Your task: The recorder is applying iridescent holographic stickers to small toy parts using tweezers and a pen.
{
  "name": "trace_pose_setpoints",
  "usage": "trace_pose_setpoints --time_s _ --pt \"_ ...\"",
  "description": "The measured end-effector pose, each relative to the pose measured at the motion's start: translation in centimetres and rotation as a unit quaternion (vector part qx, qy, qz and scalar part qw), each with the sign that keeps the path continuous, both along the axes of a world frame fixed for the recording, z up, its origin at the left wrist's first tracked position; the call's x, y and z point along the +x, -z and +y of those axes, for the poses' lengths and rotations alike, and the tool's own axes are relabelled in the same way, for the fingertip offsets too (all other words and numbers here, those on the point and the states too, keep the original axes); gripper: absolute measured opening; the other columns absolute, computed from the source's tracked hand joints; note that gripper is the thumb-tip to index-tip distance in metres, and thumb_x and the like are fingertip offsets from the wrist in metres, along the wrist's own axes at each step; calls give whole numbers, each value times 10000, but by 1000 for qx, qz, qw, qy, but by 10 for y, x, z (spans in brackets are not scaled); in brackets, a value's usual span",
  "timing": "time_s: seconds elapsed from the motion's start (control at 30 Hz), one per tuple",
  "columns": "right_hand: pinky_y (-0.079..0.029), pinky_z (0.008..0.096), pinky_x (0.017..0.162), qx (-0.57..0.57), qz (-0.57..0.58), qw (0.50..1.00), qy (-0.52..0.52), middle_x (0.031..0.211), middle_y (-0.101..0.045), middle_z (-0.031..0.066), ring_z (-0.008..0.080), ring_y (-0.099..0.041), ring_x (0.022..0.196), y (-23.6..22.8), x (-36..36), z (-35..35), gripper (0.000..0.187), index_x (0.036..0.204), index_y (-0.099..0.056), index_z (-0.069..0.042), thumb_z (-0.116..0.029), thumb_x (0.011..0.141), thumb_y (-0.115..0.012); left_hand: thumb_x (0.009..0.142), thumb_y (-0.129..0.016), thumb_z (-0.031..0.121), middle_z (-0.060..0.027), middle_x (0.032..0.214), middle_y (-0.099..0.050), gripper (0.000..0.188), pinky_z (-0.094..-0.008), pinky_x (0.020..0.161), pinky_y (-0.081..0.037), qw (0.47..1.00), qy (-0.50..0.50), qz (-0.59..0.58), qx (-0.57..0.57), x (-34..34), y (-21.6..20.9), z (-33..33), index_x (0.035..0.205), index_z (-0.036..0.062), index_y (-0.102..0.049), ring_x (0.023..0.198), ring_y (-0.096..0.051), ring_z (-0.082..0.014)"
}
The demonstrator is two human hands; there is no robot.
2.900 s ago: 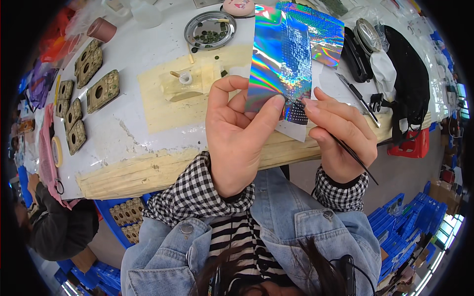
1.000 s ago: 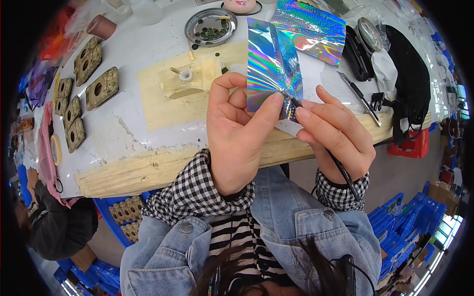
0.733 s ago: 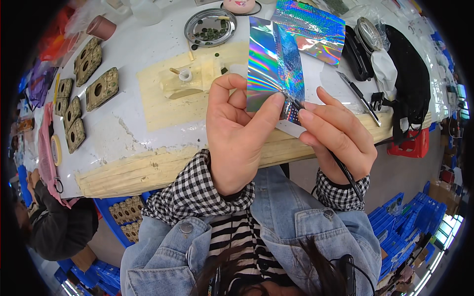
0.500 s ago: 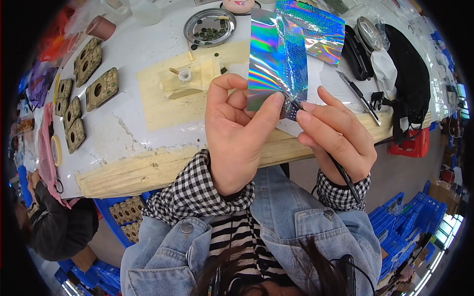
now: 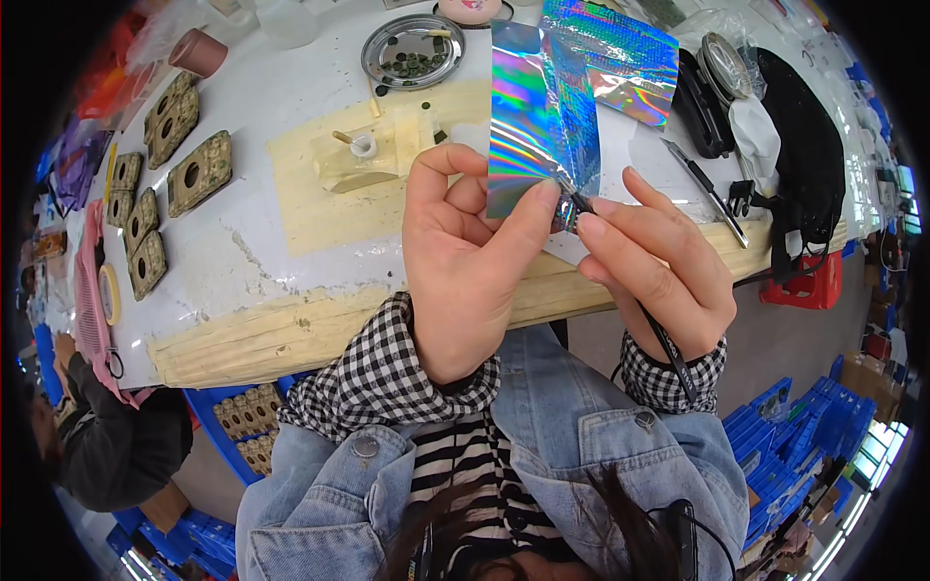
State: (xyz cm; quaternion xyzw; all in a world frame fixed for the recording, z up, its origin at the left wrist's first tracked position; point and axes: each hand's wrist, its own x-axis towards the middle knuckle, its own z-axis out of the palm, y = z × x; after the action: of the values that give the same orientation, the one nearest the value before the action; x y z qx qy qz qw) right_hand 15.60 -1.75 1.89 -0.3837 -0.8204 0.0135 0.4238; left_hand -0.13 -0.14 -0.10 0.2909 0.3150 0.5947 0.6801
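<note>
Upright before me is a shiny holographic sheet [image 5: 518, 116], rainbow and silver with a patterned strip down its right side. My left hand [image 5: 470, 261] pinches its lower edge between thumb and bent fingers. My right hand [image 5: 664, 266] grips a slim black pen-like tool [image 5: 665, 339]. Its thin metal-looking tip meets the strip's lower part beside my left thumb; what exactly the tip does there is too small to tell. A second holographic piece [image 5: 630, 73] lies behind the sheet to the right.
A round metal dish [image 5: 449, 70] holds small dark green pieces. Mottled blocks with round holes [image 5: 201, 174] lie at left. Yellowish paper [image 5: 291, 208] bears a small white cup [image 5: 363, 147]. Pens [image 5: 705, 184] and a black strap [image 5: 799, 145] lie right. Another person's dark sleeve [image 5: 131, 436] is at lower left.
The holographic sheet has tilted slightly, shifting its reflections. The black tool has turned a little in my right hand, its rear end moving slightly left. My left hand has hardly moved.
</note>
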Motion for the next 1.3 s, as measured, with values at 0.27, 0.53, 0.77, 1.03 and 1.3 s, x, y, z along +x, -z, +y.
trace_pose_setpoints --time_s 0.27,0.53,0.77,1.03,1.3 --pt "-535 467 895 2 1 1000 -1 948 -678 106 219 -688 862 1 0 0 337 1015 -714 -27 -92 693 -789 870 -601 -71 -150 1087 -620 348 -230 757 -539 1000 1 2 2 0 2 0 1099 38 -364 933 -630 -141" --pt "-531 464 915 -55 25 998 -9 949 -682 122 237 -679 906 -7 2 0 313 1011 -707 -17 -65 708 -765 863 -605 -80 -148 1090 -617 355 -224 760 -530 999 -10 28 20 1 3 0 1103 36 -370 965 -619 -141" --pt "-539 459 892 -19 5 1000 -1 929 -684 108 222 -687 862 -3 2 3 351 1025 -712 -33 -83 686 -784 864 -609 -75 -154 1074 -623 346 -254 784 -540 1000 1 13 -4 0 0 0 1088 32 -367 932 -631 -144" --pt "-540 464 876 20 -38 999 -20 975 -673 121 231 -694 833 0 5 3 371 1036 -708 -23 -79 674 -766 871 -610 -59 -149 1066 -628 344 -285 778 -558 1000 4 -11 -16 0 -1 0 1097 37 -369 915 -641 -151" --pt "-541 463 874 26 -36 999 -17 979 -673 125 234 -695 833 1 4 3 373 1035 -707 -22 -79 670 -758 872 -607 -59 -140 1062 -628 347 -288 780 -559 1000 5 -15 -19 0 0 0 1107 39 -371 914 -642 -152"
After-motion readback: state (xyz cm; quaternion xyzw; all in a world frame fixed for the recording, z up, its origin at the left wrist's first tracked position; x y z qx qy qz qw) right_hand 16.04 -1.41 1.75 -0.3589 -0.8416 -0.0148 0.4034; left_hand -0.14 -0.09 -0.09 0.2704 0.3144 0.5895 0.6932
